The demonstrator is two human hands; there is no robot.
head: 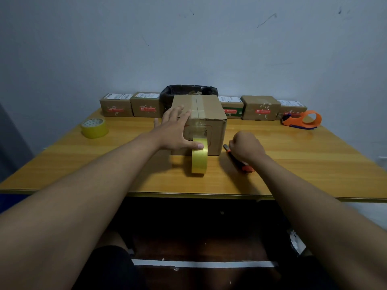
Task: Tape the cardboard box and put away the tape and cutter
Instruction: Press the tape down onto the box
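Note:
A brown cardboard box (209, 109) stands mid-table, with tape running across its top seam and down its near face. A yellow tape roll (199, 159) stands on edge against that near face, joined to the box by a strip of tape. My left hand (174, 130) lies spread over the box's left top edge, thumb pressing on the roll. My right hand (247, 147) is closed around an orange-and-black cutter (243, 165), which rests on the table just right of the box.
A second yellow tape roll (94, 127) lies flat at the left. An orange tape dispenser (302, 120) sits at the right. Several small labelled cartons (260, 107) and a black-lined bin (188, 91) line the wall. The table's front edge (188, 194) is near me.

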